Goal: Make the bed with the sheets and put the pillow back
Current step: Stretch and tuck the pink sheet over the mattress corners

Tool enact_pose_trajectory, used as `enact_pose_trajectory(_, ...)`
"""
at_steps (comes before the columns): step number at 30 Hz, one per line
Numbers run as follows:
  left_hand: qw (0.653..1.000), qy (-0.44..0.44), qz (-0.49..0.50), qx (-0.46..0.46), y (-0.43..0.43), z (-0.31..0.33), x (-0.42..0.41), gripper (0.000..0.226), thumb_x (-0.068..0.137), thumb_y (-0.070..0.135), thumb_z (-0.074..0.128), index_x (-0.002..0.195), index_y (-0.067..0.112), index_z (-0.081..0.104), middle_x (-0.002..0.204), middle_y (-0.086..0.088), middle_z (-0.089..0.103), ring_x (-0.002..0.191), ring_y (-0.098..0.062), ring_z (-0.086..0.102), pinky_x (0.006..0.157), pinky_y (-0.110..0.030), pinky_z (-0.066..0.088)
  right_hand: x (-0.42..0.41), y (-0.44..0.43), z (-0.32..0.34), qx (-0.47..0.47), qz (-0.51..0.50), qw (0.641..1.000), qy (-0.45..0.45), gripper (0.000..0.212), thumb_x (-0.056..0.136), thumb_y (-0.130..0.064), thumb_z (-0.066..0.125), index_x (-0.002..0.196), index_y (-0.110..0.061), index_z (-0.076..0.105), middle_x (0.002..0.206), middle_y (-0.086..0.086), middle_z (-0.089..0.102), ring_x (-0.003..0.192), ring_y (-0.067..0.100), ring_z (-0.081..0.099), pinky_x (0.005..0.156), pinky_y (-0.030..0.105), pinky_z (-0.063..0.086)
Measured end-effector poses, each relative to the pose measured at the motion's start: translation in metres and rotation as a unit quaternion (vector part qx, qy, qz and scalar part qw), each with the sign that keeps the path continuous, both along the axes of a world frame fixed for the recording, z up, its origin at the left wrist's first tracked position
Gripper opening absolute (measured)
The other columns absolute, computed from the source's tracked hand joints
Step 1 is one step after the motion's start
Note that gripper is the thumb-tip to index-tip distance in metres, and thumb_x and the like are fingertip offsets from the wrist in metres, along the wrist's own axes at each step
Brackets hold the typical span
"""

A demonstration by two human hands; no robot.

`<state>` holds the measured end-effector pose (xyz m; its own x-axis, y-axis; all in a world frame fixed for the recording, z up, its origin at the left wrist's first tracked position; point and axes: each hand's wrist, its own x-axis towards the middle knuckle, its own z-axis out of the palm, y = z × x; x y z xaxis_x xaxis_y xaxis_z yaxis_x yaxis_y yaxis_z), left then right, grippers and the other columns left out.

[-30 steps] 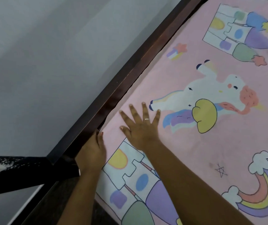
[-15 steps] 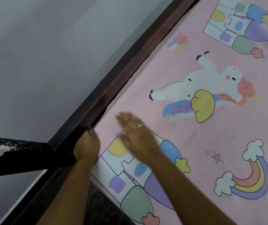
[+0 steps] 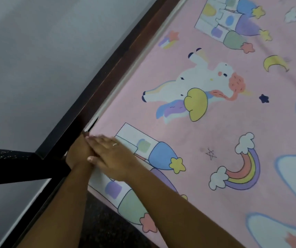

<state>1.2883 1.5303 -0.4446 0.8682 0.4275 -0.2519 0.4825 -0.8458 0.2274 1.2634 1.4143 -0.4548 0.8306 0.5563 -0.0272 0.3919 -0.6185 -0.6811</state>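
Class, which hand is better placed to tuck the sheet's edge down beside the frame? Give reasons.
Probably left: the left hand sits against the frame at the sheet edge; the right hand lies flat on the sheet.

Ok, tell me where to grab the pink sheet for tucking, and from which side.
Pinch its pale hem near the corner, by the left hand, coming from the dark frame side. There the edge looks free in the gap; the rest of the sheet lies flat, with nothing to catch.
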Motion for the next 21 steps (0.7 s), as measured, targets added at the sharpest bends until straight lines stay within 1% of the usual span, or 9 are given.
enact_pose_trajectory(2, 1.0, -0.005, 0.001, 0.012, -0.007, 0.002, -0.005, 0.038, 0.101, 0.032, 0.034, 0.125, 0.006, 0.046, 0.126, -0.023, 0.055, 0.115, -0.039, 0.053, 0.094, -0.046, 0.038, -0.009, -0.013, -0.001, 0.009, -0.012, 1.0, -0.024, 0.057, 0.099, -0.039, 0.04, 0.149, -0.014, 0.028, 0.153, 0.006, 0.032, 0.143, 0.024, 0.023, 0.117, 0.038, 0.015)
enact_pose_trajectory(5, 0.986, -0.108, -0.111, 0.067, -0.045, -0.007, -0.026, 0.045, 0.099, 0.025, 0.037, 0.141, 0.008, 0.034, 0.145, -0.019, 0.038, 0.134, -0.037, 0.034, 0.106, -0.059, 0.023, -0.021, -0.059, -0.023, -0.086, -0.035, 0.992, -0.081, 0.057, 0.095, -0.045, 0.035, 0.142, -0.014, 0.042, 0.146, 0.003, 0.044, 0.137, 0.023, 0.037, 0.111, 0.041, 0.029)
enact_pose_trajectory(7, 0.98, -0.125, -0.151, 0.043, -0.085, -0.017, -0.035, 0.05, 0.096, 0.015, 0.041, 0.145, 0.011, 0.031, 0.151, -0.014, 0.031, 0.14, -0.032, 0.026, 0.109, -0.058, 0.017, -0.027, -0.095, -0.036, -0.134, -0.033, 0.986, -0.091, 0.058, 0.091, -0.043, 0.032, 0.137, -0.013, 0.05, 0.141, 0.002, 0.05, 0.131, 0.022, 0.045, 0.107, 0.04, 0.037)
enact_pose_trajectory(8, 0.98, -0.117, -0.16, 0.025, -0.102, -0.021, -0.037, 0.053, 0.094, 0.012, 0.043, 0.146, 0.012, 0.031, 0.152, -0.013, 0.031, 0.141, -0.031, 0.025, 0.11, -0.057, 0.016, -0.028, -0.109, -0.04, -0.143, -0.03, 0.985, -0.092, 0.057, 0.09, -0.042, 0.032, 0.136, -0.012, 0.051, 0.141, 0.002, 0.051, 0.13, 0.021, 0.046, 0.107, 0.04, 0.038)
enact_pose_trajectory(10, 0.979, -0.092, -0.182, 0.001, -0.133, -0.027, -0.031, 0.051, 0.096, 0.011, 0.043, 0.146, 0.013, 0.032, 0.152, -0.011, 0.032, 0.142, -0.029, 0.025, 0.111, -0.057, 0.016, -0.029, -0.137, -0.047, -0.146, -0.042, 0.984, -0.096, 0.057, 0.09, -0.039, 0.033, 0.137, -0.011, 0.05, 0.142, 0.003, 0.05, 0.131, 0.022, 0.045, 0.108, 0.04, 0.036)
enact_pose_trajectory(12, 0.97, -0.076, -0.231, 0.002, -0.155, -0.035, -0.021, 0.047, 0.099, 0.02, 0.033, 0.145, 0.015, 0.034, 0.152, -0.011, 0.033, 0.141, -0.03, 0.025, 0.11, -0.058, 0.018, -0.023, -0.167, -0.052, -0.154, -0.052, 0.98, -0.114, 0.056, 0.091, -0.04, 0.034, 0.136, -0.011, 0.05, 0.142, 0.004, 0.05, 0.132, 0.022, 0.044, 0.11, 0.04, 0.034)
enact_pose_trajectory(15, 0.949, -0.041, -0.31, 0.041, -0.186, -0.042, -0.007, 0.058, 0.095, 0.041, 0.018, 0.145, 0.017, 0.037, 0.15, -0.012, 0.035, 0.139, -0.036, 0.029, 0.105, -0.061, 0.026, -0.002, -0.229, -0.055, -0.184, -0.051, 0.973, -0.129, 0.053, 0.094, -0.05, 0.032, 0.136, -0.024, 0.051, 0.145, 0.0, 0.046, 0.135, 0.022, 0.041, 0.111, 0.043, 0.029)
enact_pose_trajectory(17, 0.936, -0.034, -0.342, 0.069, -0.212, -0.047, 0.003, 0.064, 0.094, 0.051, 0.019, 0.146, 0.017, 0.035, 0.151, -0.012, 0.034, 0.138, -0.038, 0.03, 0.104, -0.063, 0.026, 0.014, -0.283, -0.055, -0.222, -0.08, 0.964, -0.122, 0.055, 0.094, -0.054, 0.028, 0.141, -0.03, 0.044, 0.148, -0.002, 0.041, 0.137, 0.022, 0.038, 0.111, 0.044, 0.026)
enact_pose_trajectory(21, 0.919, -0.044, -0.385, 0.075, -0.274, -0.057, 0.034, 0.066, 0.094, 0.054, 0.018, 0.146, 0.018, 0.035, 0.15, -0.013, 0.035, 0.139, -0.038, 0.03, 0.104, -0.064, 0.025, 0.035, -0.382, -0.055, -0.29, -0.158, 0.938, -0.103, 0.058, 0.096, -0.058, 0.014, 0.145, -0.034, 0.036, 0.15, -0.003, 0.038, 0.138, 0.023, 0.036, 0.113, 0.046, 0.025)
